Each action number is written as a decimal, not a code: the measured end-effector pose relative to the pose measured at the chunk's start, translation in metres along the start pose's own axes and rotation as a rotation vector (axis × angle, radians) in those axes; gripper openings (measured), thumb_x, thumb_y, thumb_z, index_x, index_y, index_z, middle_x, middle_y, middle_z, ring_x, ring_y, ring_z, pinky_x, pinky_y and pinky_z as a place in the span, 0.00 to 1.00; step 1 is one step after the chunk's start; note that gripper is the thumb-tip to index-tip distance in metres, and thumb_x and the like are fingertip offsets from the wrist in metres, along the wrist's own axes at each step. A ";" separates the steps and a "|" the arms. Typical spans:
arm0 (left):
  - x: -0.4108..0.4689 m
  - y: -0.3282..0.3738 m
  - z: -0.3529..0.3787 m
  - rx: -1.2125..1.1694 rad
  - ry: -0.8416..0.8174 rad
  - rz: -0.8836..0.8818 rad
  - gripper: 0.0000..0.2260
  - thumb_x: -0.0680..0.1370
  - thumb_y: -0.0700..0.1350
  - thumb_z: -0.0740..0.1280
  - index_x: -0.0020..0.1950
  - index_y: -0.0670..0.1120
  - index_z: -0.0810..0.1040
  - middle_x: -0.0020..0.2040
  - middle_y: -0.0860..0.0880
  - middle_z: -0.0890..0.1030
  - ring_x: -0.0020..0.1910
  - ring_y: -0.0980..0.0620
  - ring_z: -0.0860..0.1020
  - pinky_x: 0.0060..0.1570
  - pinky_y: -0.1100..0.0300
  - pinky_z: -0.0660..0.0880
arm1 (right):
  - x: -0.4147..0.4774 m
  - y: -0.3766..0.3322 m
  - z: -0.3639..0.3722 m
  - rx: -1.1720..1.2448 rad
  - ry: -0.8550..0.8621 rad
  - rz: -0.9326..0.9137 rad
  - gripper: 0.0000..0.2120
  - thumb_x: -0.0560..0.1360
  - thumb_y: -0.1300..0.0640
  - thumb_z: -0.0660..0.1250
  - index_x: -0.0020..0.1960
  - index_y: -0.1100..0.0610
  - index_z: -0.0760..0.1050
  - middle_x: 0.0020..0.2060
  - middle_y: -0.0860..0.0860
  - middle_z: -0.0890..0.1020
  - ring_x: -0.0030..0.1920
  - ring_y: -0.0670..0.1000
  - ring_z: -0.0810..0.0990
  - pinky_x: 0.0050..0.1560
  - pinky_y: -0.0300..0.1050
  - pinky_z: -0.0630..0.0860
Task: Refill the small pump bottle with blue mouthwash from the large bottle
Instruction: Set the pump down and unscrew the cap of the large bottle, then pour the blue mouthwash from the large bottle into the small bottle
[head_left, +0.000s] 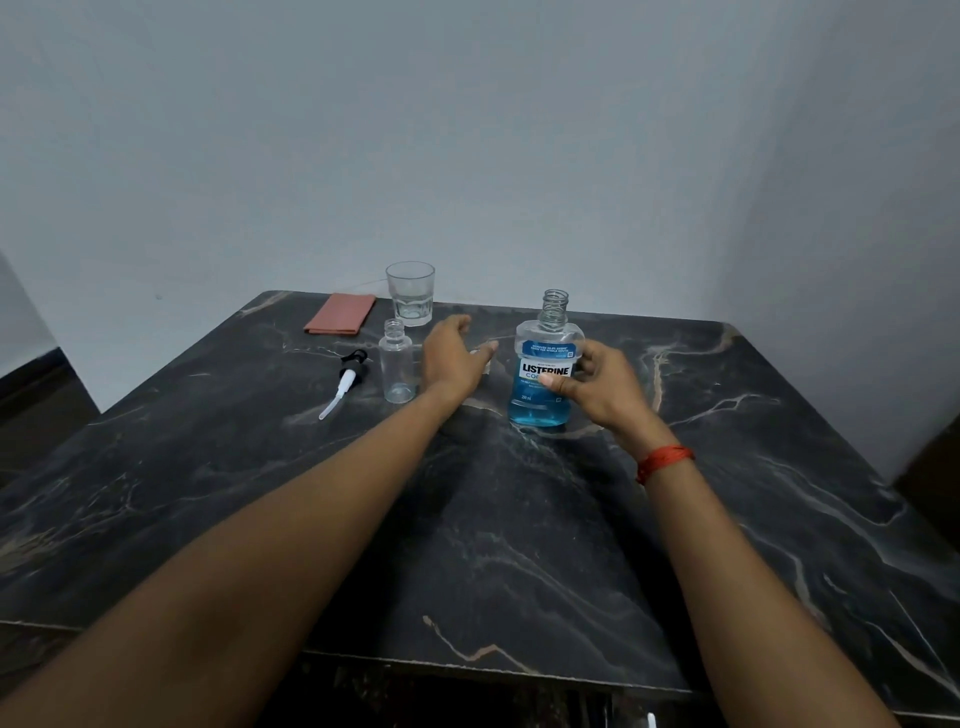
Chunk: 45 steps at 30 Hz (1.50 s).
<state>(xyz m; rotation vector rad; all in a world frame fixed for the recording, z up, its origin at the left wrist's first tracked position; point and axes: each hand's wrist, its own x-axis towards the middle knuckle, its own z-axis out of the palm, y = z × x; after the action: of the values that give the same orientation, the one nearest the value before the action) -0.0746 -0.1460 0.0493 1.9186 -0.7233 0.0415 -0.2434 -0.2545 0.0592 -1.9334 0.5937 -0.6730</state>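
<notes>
So most of the frame is being taken up by a dark marble-look table with pale veins (519, 519), running from the bottom edge up to the middle.

Right of centre, the large clear plastic bottle with the blue-and-white label (543, 364) is being gripped by the right hand (602, 382). The thumb is being pressed on the label front and the fingers are being wrapped round its right side. It's being held upright on the table, cap off, with blue mouthwash showing in the lower part.

The left hand (452, 358) is being held just left of it, fingers loosely relaxed, nothing plainly being held. Whether something small is being hidden under the palm can't be told.

At the upper left of the table, a folded terracotta cloth (340, 313) and a clear faceted drinking glass (410, 293) are being left alone.

The small clear plastic bottle (397, 364) is being stood just left of the left hand, upright, neck open, empty-looking. The black-and-white pump head (347, 376) is lying on its side further left.

Key bit: the pour target is sitting left of the large bottle, with the left hand between them and nearer to it. Both long axes are vertical, so the big one is probably going to be tipped leftward while the small one is being steadied.
</notes>
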 end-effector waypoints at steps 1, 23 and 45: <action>-0.002 0.007 -0.005 -0.032 0.031 0.044 0.26 0.75 0.46 0.76 0.71 0.41 0.74 0.66 0.45 0.79 0.63 0.48 0.78 0.64 0.53 0.76 | 0.000 0.000 0.000 -0.001 0.000 0.000 0.21 0.70 0.59 0.77 0.61 0.55 0.76 0.58 0.52 0.83 0.59 0.52 0.81 0.61 0.51 0.79; 0.004 -0.079 -0.110 -0.349 -0.269 -0.026 0.20 0.68 0.40 0.81 0.58 0.49 0.82 0.52 0.53 0.87 0.54 0.54 0.85 0.58 0.57 0.80 | -0.011 -0.002 0.029 0.208 0.066 -0.062 0.19 0.74 0.55 0.74 0.64 0.55 0.76 0.56 0.53 0.84 0.56 0.54 0.84 0.59 0.57 0.81; 0.000 -0.080 -0.102 -0.384 -0.318 0.012 0.21 0.62 0.45 0.84 0.53 0.50 0.84 0.49 0.55 0.88 0.48 0.56 0.86 0.49 0.62 0.83 | 0.035 -0.098 0.032 -0.257 -0.204 -0.308 0.25 0.70 0.52 0.78 0.64 0.51 0.73 0.55 0.47 0.84 0.54 0.47 0.84 0.56 0.50 0.82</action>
<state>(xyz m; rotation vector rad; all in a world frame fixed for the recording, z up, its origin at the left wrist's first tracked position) -0.0051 -0.0381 0.0306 1.5662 -0.8825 -0.3771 -0.1843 -0.2169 0.1424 -2.3296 0.2657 -0.5994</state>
